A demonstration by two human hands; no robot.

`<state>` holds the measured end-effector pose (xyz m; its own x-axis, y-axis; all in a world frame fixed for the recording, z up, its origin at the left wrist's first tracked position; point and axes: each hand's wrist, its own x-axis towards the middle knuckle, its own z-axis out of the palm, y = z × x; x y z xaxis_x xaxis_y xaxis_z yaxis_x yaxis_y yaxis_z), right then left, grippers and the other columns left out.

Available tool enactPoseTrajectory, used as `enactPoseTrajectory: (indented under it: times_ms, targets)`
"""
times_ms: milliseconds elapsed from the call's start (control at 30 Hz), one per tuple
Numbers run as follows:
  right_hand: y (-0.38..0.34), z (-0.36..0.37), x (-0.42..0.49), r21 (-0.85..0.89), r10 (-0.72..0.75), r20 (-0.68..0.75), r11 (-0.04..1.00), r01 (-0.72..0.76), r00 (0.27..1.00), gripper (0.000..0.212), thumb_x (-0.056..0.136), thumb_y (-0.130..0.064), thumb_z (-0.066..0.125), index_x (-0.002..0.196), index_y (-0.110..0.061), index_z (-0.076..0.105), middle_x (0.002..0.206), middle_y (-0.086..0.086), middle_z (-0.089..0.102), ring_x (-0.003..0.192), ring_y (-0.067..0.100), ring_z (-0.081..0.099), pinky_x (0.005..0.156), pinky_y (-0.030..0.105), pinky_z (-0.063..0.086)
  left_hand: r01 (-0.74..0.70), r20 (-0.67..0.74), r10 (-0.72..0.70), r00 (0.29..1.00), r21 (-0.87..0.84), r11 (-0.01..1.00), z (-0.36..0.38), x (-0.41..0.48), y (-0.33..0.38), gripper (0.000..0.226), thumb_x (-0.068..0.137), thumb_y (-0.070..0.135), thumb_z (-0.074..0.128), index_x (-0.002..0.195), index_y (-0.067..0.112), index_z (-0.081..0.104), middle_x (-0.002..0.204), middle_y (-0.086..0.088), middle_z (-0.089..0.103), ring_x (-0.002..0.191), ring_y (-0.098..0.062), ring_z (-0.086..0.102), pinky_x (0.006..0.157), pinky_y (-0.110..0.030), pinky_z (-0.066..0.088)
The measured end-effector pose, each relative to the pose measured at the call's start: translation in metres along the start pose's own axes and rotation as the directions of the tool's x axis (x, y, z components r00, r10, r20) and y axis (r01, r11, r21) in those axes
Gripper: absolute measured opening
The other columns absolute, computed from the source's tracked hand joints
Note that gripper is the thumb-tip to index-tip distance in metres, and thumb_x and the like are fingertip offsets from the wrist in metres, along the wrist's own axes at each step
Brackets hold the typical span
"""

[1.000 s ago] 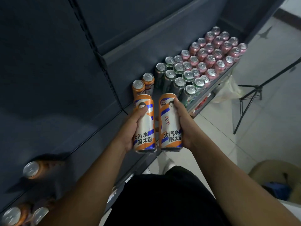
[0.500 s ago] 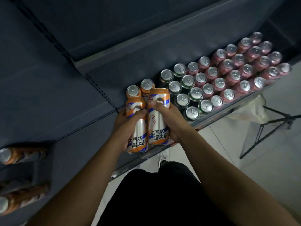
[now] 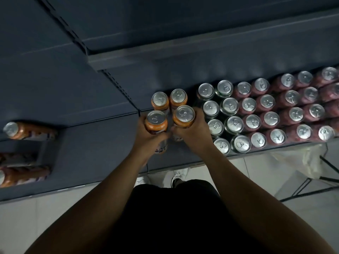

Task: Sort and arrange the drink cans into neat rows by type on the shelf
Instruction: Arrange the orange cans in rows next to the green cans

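Note:
My left hand (image 3: 146, 138) grips an upright orange can (image 3: 156, 121). Beside it, my right hand (image 3: 192, 134) grips a second orange can (image 3: 183, 116). Both cans stand over the dark shelf (image 3: 102, 143), just in front of two orange cans at the back (image 3: 160, 100) (image 3: 178, 97). To the right are two columns of green cans (image 3: 232, 124), then rows of pink cans (image 3: 271, 119) running to the right edge. Whether the held cans touch the shelf is hidden by my hands.
Orange cans lie on their sides at the far left (image 3: 27, 130) (image 3: 20, 176). An upper shelf edge (image 3: 146, 57) overhangs the back. A tripod leg (image 3: 328, 165) and a plastic bag (image 3: 297, 158) sit on the tiled floor at the right. My shoes (image 3: 178, 176) are below the shelf.
Both hands have carried their orange cans forward and stood them upright in front of the two back orange cans. My view has tilted to look down on the can tops.

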<state>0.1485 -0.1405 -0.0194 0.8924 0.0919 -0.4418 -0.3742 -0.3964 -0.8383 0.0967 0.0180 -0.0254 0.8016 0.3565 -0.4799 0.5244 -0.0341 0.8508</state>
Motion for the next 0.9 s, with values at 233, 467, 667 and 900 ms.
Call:
enactPoseTrajectory:
  times_ms: [233, 467, 667, 900]
  targets:
    - [0.01, -0.004, 0.034, -0.15, -0.102, -0.018, 0.984, 0.098, 0.995, 0.06, 0.062, -0.038, 0.089, 0.112, -0.026, 0.058, 0.117, 0.001, 0.057, 0.103, 0.016, 0.059, 0.089, 0.038, 0.053, -0.032, -0.018, 0.033, 0.999, 0.039, 0.999, 0.008, 0.027, -0.016, 0.065, 0.072, -0.01, 0.085, 0.127, 0.003, 0.053, 0.114, -0.015, 0.069, 0.095, -0.01, 0.069, 0.078, -0.022, 0.057]
    - [0.021, 0.002, 0.052, -0.276, -0.131, 0.02, 0.952, 0.131, 0.991, 0.054, 0.065, -0.036, 0.084, 0.111, -0.031, 0.056, 0.108, -0.011, 0.066, 0.101, 0.013, 0.064, 0.084, 0.036, 0.055, -0.011, -0.109, 0.037, 0.993, 0.233, 0.972, 0.022, 0.05, -0.03, 0.066, 0.068, 0.016, 0.087, 0.122, 0.029, 0.052, 0.109, 0.01, 0.068, 0.1, -0.015, 0.067, 0.084, -0.036, 0.055]
    - [0.029, 0.008, 0.061, -0.307, -0.055, 0.031, 0.95, 0.061, 0.998, 0.059, 0.075, -0.02, 0.081, 0.126, -0.022, 0.051, 0.114, -0.003, 0.067, 0.105, 0.018, 0.063, 0.081, 0.026, 0.045, 0.03, -0.143, 0.003, 0.99, 0.23, 0.973, 0.03, 0.059, -0.039, 0.07, 0.069, 0.013, 0.089, 0.125, 0.022, 0.048, 0.107, 0.01, 0.066, 0.096, -0.008, 0.064, 0.073, -0.015, 0.049]
    - [0.033, 0.012, 0.066, -0.22, 0.014, 0.094, 0.976, 0.007, 0.996, 0.071, 0.075, -0.012, 0.084, 0.132, -0.021, 0.044, 0.123, -0.003, 0.06, 0.11, 0.012, 0.06, 0.076, 0.007, 0.038, 0.079, -0.141, -0.052, 0.989, 0.192, 0.978, 0.039, 0.068, -0.049, 0.063, 0.065, 0.016, 0.09, 0.118, 0.011, 0.056, 0.105, 0.003, 0.071, 0.096, -0.012, 0.07, 0.079, -0.039, 0.06]
